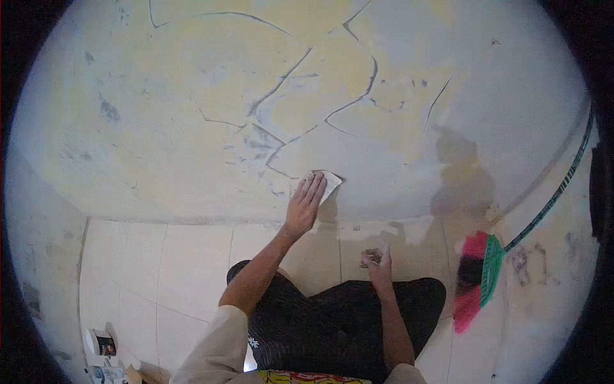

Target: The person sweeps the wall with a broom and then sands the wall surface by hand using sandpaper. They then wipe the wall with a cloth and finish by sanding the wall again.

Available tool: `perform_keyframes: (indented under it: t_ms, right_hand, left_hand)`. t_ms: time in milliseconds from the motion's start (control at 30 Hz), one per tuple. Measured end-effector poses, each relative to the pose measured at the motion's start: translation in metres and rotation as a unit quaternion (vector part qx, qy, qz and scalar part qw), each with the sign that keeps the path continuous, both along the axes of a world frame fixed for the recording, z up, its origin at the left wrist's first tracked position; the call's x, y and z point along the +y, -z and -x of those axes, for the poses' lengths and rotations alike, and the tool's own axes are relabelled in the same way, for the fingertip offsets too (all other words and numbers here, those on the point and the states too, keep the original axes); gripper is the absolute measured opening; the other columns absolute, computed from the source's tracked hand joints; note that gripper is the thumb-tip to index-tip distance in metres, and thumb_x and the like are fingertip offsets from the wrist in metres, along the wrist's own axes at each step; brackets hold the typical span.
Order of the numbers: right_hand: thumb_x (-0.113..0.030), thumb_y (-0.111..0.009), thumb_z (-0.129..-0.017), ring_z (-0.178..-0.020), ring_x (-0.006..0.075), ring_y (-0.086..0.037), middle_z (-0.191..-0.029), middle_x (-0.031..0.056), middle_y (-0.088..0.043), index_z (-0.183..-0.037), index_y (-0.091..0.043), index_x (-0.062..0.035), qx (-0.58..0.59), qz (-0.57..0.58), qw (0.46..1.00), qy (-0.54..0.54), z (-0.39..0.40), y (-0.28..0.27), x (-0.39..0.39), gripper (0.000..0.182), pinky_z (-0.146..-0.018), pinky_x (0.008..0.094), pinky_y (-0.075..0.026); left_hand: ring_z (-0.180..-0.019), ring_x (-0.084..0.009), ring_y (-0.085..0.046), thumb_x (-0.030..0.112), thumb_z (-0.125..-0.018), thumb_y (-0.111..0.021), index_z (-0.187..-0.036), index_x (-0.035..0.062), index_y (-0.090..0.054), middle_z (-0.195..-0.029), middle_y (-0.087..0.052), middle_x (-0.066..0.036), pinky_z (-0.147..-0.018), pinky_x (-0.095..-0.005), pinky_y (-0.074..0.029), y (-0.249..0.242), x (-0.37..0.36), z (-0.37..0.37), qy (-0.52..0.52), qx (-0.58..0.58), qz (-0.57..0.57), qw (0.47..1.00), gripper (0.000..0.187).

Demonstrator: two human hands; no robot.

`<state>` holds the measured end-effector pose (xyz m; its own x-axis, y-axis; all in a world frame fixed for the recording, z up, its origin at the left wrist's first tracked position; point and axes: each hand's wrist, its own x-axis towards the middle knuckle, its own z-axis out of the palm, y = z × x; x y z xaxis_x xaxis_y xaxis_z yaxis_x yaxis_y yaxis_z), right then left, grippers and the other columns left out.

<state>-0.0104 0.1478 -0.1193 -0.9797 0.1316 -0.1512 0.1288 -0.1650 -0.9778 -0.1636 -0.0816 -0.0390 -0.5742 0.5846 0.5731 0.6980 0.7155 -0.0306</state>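
Observation:
My left hand (307, 205) is stretched out to the low part of the cracked wall (384, 160). Its fingers press a pale, folded piece of sandpaper (332, 183) against the surface, and one corner sticks out to the right. Several dark crack lines run up the yellowish wall just above that hand. My right hand (378, 259) hovers over my right thigh, away from the wall. Its fingers are loosely bent with the thumb apart, and I see nothing held in it.
A broom (489, 272) with red, black and green bristles leans at the right, its long handle (555, 198) against the wall. A white tub (100, 342) lies at the lower left near small items. Pale tiles (192, 269) cover the floor around my crossed legs.

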Motion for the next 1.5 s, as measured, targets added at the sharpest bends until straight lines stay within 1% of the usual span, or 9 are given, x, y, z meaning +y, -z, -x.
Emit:
perform_keyframes:
  t_ms: [233, 367, 467, 567, 767, 967, 1067, 1333, 1500]
  right_hand:
    - [-0.013, -0.065, -0.087, -0.079, 0.0154, -0.059, -0.096, 0.0119, -0.060, -0.138, -0.026, 0.0007, 0.002, -0.044, 0.999, -0.012, -0.001, 0.017, -0.001, 0.066, -0.065, 0.0291, -0.054]
    - [-0.015, -0.066, -0.087, -0.078, 0.0161, -0.060, -0.097, 0.0116, -0.060, -0.140, -0.023, 0.0005, -0.048, -0.108, 0.993, -0.030, -0.001, -0.003, -0.004, 0.070, -0.067, 0.0302, -0.054]
    - [-0.015, -0.066, -0.087, -0.078, 0.0176, -0.060, -0.097, 0.0111, -0.060, -0.139, -0.024, 0.0009, -0.080, -0.069, 0.994, 0.005, 0.006, 0.000, -0.007, 0.068, -0.068, 0.0303, -0.054]
    - [-0.012, -0.062, -0.090, -0.085, 0.0196, -0.061, -0.101, 0.0153, -0.057, -0.139, -0.024, 0.0011, -0.084, -0.142, 0.986, -0.026, -0.005, 0.011, -0.004, 0.064, -0.070, 0.0324, -0.056]
    - [-0.011, -0.063, -0.089, -0.084, 0.0209, -0.062, -0.102, 0.0161, -0.057, -0.136, -0.028, 0.0005, -0.075, -0.118, 0.990, -0.030, 0.009, 0.012, -0.003, 0.060, -0.068, 0.0316, -0.057]
    - [-0.012, -0.063, -0.089, -0.082, 0.0208, -0.062, -0.104, 0.0163, -0.056, -0.136, -0.029, -0.0033, -0.042, -0.117, 0.992, -0.034, 0.003, 0.016, -0.005, 0.058, -0.070, 0.0317, -0.056]
    - [-0.012, -0.063, -0.089, -0.081, 0.0207, -0.062, -0.105, 0.0159, -0.056, -0.137, -0.030, -0.0035, -0.078, -0.115, 0.989, -0.044, 0.007, 0.013, -0.001, 0.059, -0.071, 0.0319, -0.056]
    - [-0.015, -0.065, -0.089, -0.079, 0.0192, -0.061, -0.106, 0.0156, -0.056, -0.138, -0.030, -0.0047, -0.073, -0.089, 0.993, -0.032, 0.004, 0.019, -0.001, 0.061, -0.067, 0.0312, -0.054]
    - [-0.016, -0.065, -0.089, -0.080, 0.0197, -0.061, -0.107, 0.0164, -0.055, -0.138, -0.030, -0.0054, -0.090, -0.084, 0.992, -0.022, 0.005, 0.015, -0.004, 0.061, -0.067, 0.0312, -0.054]
  left_hand:
    - [-0.141, -0.0388, -0.020, 0.000, -0.076, -0.047, -0.143, -0.0063, -0.027, -0.151, -0.024, -0.023, -0.113, -0.0513, -0.022, -0.033, 0.035, 0.004, -0.039, 0.032, -0.123, 0.991, 0.070]
    - [-0.140, -0.0395, -0.022, 0.001, -0.076, -0.047, -0.141, -0.0073, -0.029, -0.150, -0.026, -0.023, -0.112, -0.0516, -0.025, 0.029, 0.012, -0.012, -0.042, -0.023, -0.093, 0.994, 0.069]
    - [-0.140, -0.0398, -0.022, 0.001, -0.076, -0.046, -0.141, -0.0073, -0.030, -0.150, -0.026, -0.023, -0.112, -0.0517, -0.025, 0.015, 0.034, -0.001, -0.038, 0.004, -0.150, 0.988, 0.068]
    - [-0.140, -0.0406, -0.022, 0.000, -0.077, -0.046, -0.141, -0.0074, -0.029, -0.150, -0.026, -0.023, -0.112, -0.0528, -0.024, -0.012, 0.037, -0.006, -0.037, -0.010, -0.135, 0.990, 0.067]
    - [-0.140, -0.0412, -0.021, 0.001, -0.077, -0.045, -0.141, -0.0073, -0.030, -0.150, -0.025, -0.023, -0.112, -0.0529, -0.024, 0.033, 0.033, -0.003, -0.063, -0.006, -0.124, 0.990, 0.067]
    - [-0.140, -0.0398, -0.024, 0.003, -0.079, -0.044, -0.141, -0.0060, -0.031, -0.150, -0.027, -0.022, -0.111, -0.0527, -0.025, -0.038, 0.038, 0.010, -0.058, 0.050, -0.128, 0.989, 0.064]
    - [-0.139, -0.0395, -0.025, 0.003, -0.080, -0.044, -0.141, -0.0057, -0.032, -0.149, -0.028, -0.022, -0.111, -0.0528, -0.026, 0.038, 0.030, 0.000, -0.056, 0.028, -0.146, 0.987, 0.063]
    - [-0.137, -0.0405, -0.028, 0.002, -0.076, -0.047, -0.141, -0.0061, -0.032, -0.146, -0.032, -0.024, -0.111, -0.0523, -0.025, -0.024, 0.046, 0.002, -0.047, 0.028, -0.145, 0.988, 0.067]
    - [-0.136, -0.0403, -0.030, 0.002, -0.077, -0.045, -0.141, -0.0051, -0.033, -0.146, -0.033, -0.022, -0.110, -0.0519, -0.026, 0.036, 0.040, -0.004, -0.037, -0.014, -0.161, 0.986, 0.066]
